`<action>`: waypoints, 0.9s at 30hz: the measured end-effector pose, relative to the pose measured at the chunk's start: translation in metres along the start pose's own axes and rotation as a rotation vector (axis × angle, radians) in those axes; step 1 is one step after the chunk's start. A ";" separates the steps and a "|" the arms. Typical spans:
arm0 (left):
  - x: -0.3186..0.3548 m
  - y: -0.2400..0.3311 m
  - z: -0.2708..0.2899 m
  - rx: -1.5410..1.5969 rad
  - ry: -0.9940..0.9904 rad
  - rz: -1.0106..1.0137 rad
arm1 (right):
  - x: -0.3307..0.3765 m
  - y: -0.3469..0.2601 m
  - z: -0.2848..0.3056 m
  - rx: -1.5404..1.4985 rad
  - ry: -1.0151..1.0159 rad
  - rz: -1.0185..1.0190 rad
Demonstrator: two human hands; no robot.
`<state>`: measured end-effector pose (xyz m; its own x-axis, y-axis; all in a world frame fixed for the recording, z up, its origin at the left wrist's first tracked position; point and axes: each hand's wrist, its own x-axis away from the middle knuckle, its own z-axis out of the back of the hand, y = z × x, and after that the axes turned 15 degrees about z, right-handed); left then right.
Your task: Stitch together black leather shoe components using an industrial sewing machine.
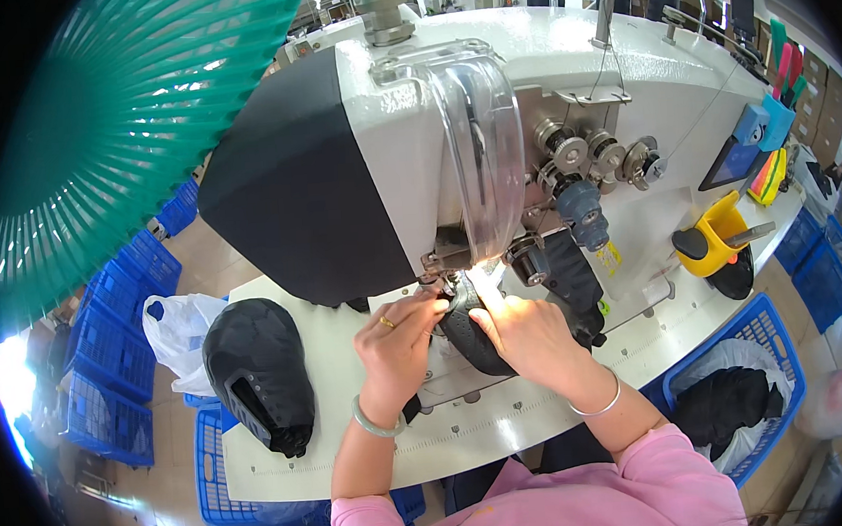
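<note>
A black textured fabric piece (472,337), shaped like a shoe upper, lies under the lit needle area of a large white sewing machine (690,83). My left hand (402,341), with a ring on one finger, pinches the piece's left edge close to the needle. From the right, my right hand (532,338) grips the piece, its thumb lying on top and its fingertips close to the light. The needle itself is hidden by glare and fingers. On the worktable (355,441) to the left sits another black fabric piece (259,374), rounded with a slit-like opening.
A green fan guard (142,116) fills the upper left. Blue baskets stand at the left, and a blue basket (785,376) with dark pieces is at the lower right. A yellow holder (718,240) and a white plastic bag (180,340) rest around the table.
</note>
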<state>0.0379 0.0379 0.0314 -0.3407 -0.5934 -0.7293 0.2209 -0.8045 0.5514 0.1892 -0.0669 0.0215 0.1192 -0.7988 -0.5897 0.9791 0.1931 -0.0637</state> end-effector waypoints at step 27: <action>-0.009 0.009 0.003 -0.298 -0.014 -0.295 | -0.025 0.035 -0.003 -0.046 0.211 0.143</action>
<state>0.0401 0.0356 0.0442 -0.4405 -0.3378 -0.8318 0.3659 -0.9136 0.1772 0.2198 -0.0383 0.0320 0.2142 -0.6259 -0.7499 0.9457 0.3251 -0.0012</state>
